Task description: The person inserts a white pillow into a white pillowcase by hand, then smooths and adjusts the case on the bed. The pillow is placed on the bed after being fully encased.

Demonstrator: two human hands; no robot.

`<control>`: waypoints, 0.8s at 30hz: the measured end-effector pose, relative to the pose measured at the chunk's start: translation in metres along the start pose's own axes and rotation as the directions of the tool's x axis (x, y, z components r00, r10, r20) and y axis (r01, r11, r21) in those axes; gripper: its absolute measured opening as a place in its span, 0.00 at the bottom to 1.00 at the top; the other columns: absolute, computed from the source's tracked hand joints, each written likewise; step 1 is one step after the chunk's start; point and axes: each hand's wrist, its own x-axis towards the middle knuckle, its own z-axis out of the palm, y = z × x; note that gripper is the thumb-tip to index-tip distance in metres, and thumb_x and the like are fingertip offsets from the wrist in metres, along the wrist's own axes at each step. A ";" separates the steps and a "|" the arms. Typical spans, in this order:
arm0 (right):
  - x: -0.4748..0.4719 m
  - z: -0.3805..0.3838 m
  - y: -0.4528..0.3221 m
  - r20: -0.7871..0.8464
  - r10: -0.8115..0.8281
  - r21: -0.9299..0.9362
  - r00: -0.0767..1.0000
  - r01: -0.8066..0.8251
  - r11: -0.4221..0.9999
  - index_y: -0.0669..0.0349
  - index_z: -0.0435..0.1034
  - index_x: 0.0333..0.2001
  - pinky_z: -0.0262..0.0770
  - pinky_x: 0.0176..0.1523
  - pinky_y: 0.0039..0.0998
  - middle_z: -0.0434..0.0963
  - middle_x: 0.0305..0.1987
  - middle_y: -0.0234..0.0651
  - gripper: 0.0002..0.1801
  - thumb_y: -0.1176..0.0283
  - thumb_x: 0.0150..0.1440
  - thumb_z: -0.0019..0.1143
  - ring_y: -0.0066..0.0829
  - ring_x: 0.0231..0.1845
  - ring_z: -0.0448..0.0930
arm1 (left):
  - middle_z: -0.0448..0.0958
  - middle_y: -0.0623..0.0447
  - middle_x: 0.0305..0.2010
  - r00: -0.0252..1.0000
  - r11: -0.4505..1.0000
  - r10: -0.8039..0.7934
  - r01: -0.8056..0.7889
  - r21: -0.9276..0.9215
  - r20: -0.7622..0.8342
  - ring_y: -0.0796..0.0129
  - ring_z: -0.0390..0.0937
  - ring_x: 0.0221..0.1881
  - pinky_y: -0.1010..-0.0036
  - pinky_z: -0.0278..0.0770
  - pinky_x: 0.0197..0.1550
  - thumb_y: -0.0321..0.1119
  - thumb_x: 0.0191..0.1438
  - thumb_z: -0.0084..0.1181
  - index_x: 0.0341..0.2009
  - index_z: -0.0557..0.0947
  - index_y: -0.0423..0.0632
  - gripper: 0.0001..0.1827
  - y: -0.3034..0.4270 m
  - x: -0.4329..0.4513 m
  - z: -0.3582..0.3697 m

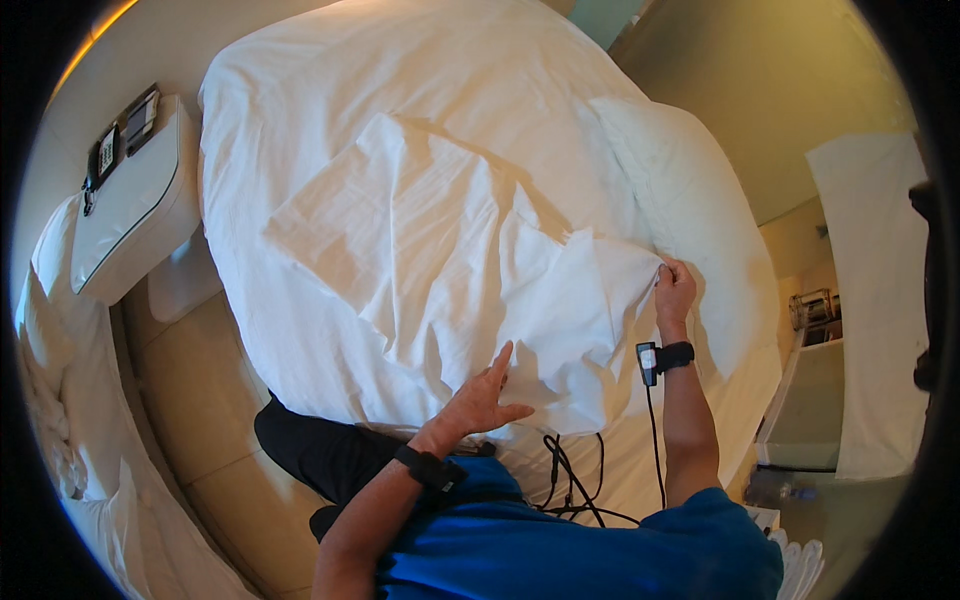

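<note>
A crumpled white cloth [450, 255], perhaps a pillowcase or small sheet, lies across the white bedding [315, 97]. At its right end, my right hand [677, 289] pinches a corner between thumb and fingers, close to a white pillow [697, 217]. My left hand [480, 401] is at the cloth's near edge, fingers spread and thumb out to the right, holding nothing; whether it presses on the fabric I cannot tell. Each wrist wears a black strap, and the right one carries a small device [646, 364] with a cable.
Black cables [574, 502] lie on the bedding beside my body. A white padded stand [135, 202] with a telephone [103, 157] is at the left, past a strip of tiled floor [202, 382]. Another bed with rumpled white linen [82, 435] stands at far left. White cloth [877, 315] hangs at right.
</note>
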 end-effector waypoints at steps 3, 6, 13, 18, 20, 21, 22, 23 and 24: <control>0.002 -0.004 0.015 0.018 -0.089 -0.219 0.996 0.090 0.971 0.63 0.78 0.35 0.77 0.39 0.31 0.81 0.30 0.39 0.06 0.76 0.56 0.55 0.34 0.34 0.82 | 0.74 0.31 0.57 0.994 0.995 0.067 -0.073 0.072 0.085 0.40 0.74 0.57 0.59 0.72 0.60 0.49 0.51 0.69 0.73 0.57 0.47 0.51 -0.008 0.000 0.001; -0.016 0.003 0.003 -0.007 -0.137 -0.009 0.991 0.137 0.991 0.61 0.78 0.37 0.78 0.42 0.34 0.80 0.34 0.40 0.06 0.76 0.54 0.58 0.39 0.38 0.81 | 0.72 0.32 0.60 0.991 0.992 0.084 -0.093 0.087 0.104 0.39 0.71 0.60 0.58 0.70 0.62 0.48 0.52 0.67 0.70 0.61 0.45 0.46 -0.012 -0.001 0.006; -0.019 0.055 -0.068 0.261 -0.094 0.011 0.961 0.095 0.995 0.61 0.76 0.42 0.78 0.42 0.37 0.80 0.34 0.40 0.18 0.60 0.54 0.66 0.40 0.37 0.81 | 0.71 0.33 0.61 0.990 0.977 0.128 -0.136 0.162 0.058 0.40 0.71 0.61 0.58 0.70 0.62 0.45 0.53 0.67 0.68 0.67 0.45 0.41 -0.007 -0.002 0.008; -0.002 0.096 -0.078 0.486 0.051 -0.159 0.873 0.030 0.987 0.62 0.78 0.36 0.78 0.41 0.36 0.84 0.34 0.43 0.23 0.52 0.50 0.66 0.40 0.34 0.83 | 0.72 0.33 0.60 0.976 0.958 0.218 -0.218 0.186 0.018 0.40 0.69 0.61 0.57 0.67 0.64 0.41 0.52 0.65 0.67 0.67 0.43 0.40 -0.008 0.000 0.015; 0.001 0.101 -0.070 0.480 0.009 -0.073 0.877 0.030 0.997 0.63 0.78 0.33 0.77 0.40 0.34 0.83 0.33 0.42 0.18 0.57 0.50 0.66 0.37 0.33 0.83 | 0.72 0.33 0.60 0.964 0.943 0.264 -0.262 0.204 0.013 0.39 0.69 0.62 0.56 0.67 0.64 0.40 0.51 0.66 0.66 0.67 0.43 0.40 -0.010 0.003 0.020; 0.001 0.099 -0.064 0.422 -0.012 0.005 0.906 0.011 1.000 0.63 0.78 0.31 0.76 0.39 0.32 0.83 0.31 0.40 0.15 0.60 0.51 0.65 0.35 0.32 0.82 | 0.72 0.34 0.60 0.961 0.941 0.274 -0.274 0.198 0.026 0.39 0.68 0.62 0.56 0.67 0.64 0.40 0.50 0.66 0.66 0.67 0.43 0.40 -0.011 0.005 0.022; 0.002 0.094 -0.057 0.378 -0.012 0.093 0.926 -0.025 0.995 0.64 0.78 0.30 0.76 0.37 0.31 0.83 0.30 0.39 0.13 0.64 0.51 0.65 0.32 0.30 0.81 | 0.72 0.34 0.60 0.958 0.938 0.285 -0.287 0.195 0.038 0.39 0.68 0.62 0.55 0.67 0.64 0.39 0.50 0.66 0.66 0.68 0.43 0.40 -0.011 0.007 0.024; 0.005 0.084 -0.048 0.316 -0.032 0.175 0.948 -0.025 0.984 0.64 0.78 0.30 0.74 0.36 0.28 0.81 0.27 0.35 0.10 0.68 0.52 0.65 0.26 0.29 0.79 | 0.72 0.34 0.60 0.952 0.932 0.306 -0.306 0.193 0.030 0.39 0.69 0.62 0.56 0.67 0.64 0.39 0.50 0.66 0.66 0.68 0.42 0.39 -0.011 0.008 0.025; 0.009 0.068 -0.038 0.277 -0.026 0.280 0.960 -0.055 0.958 0.64 0.77 0.30 0.72 0.35 0.25 0.79 0.25 0.31 0.07 0.72 0.52 0.64 0.21 0.28 0.76 | 0.72 0.34 0.59 0.945 0.926 0.326 -0.324 0.196 0.022 0.39 0.69 0.61 0.56 0.67 0.64 0.39 0.50 0.66 0.65 0.68 0.42 0.39 -0.011 0.008 0.027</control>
